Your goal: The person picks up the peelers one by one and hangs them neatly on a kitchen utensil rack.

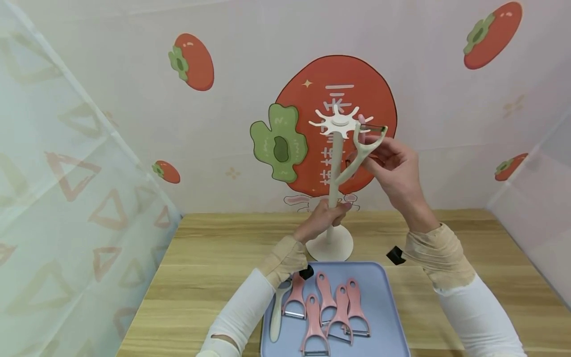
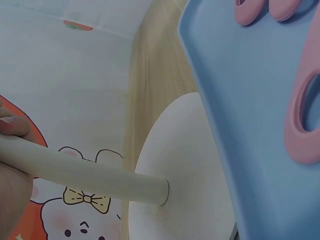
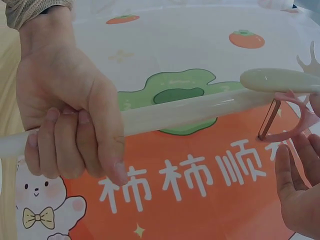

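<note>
My left hand [image 1: 323,218] grips the pole [image 3: 200,111] of a white stand, fingers wrapped round it above its round base [image 1: 330,245]. At the stand's top is a ring of hooks [image 1: 340,120]. My right hand [image 1: 394,166] is just right of the hooks, pinching a white peeler [image 1: 363,152] near its neck; its blade end points up and its handle slants down toward the pole. Behind it a pink peeler [image 3: 295,127] appears to hang blade end down, close to the fingers. Whether its handle sits on a hook is partly hidden.
In front of the stand lies a blue tray [image 1: 385,297] holding several pink peelers [image 1: 314,317] and a white peeler [image 1: 276,317], partly under the left forearm. A wooden table [image 1: 214,258] carries it all. A printed backdrop [image 1: 241,59] stands behind.
</note>
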Demonstrator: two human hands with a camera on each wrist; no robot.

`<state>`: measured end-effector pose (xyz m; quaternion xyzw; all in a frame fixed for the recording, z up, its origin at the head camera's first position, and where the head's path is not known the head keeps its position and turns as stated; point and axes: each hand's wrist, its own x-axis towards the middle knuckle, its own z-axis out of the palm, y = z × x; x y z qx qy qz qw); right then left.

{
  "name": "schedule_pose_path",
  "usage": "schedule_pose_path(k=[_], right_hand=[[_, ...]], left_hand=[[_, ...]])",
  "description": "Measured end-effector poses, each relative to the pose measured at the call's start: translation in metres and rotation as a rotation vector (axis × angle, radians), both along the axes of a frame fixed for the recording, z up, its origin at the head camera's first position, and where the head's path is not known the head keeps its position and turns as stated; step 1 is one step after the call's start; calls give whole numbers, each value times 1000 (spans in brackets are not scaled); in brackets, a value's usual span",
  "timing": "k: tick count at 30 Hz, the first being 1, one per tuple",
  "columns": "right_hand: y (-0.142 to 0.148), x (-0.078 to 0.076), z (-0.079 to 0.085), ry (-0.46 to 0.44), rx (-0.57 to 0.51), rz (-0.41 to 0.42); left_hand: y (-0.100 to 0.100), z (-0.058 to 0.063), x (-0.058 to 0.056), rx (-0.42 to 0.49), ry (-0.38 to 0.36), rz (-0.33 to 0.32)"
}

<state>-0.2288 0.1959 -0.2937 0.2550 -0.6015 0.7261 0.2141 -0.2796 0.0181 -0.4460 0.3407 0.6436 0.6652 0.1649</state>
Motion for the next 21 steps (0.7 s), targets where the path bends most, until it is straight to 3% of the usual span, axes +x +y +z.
schedule_pose_path(k=[7,14,21], right_hand=[[6,4,-11,-20,21,19],[15,13,-28,-70,62,-27],[21,29,-45,-87,295,-104]], left_hand=[[-1,2,0,6,7,6],[0,2,0,17,20,-5],[1,1,-2,-4,43,-10]])
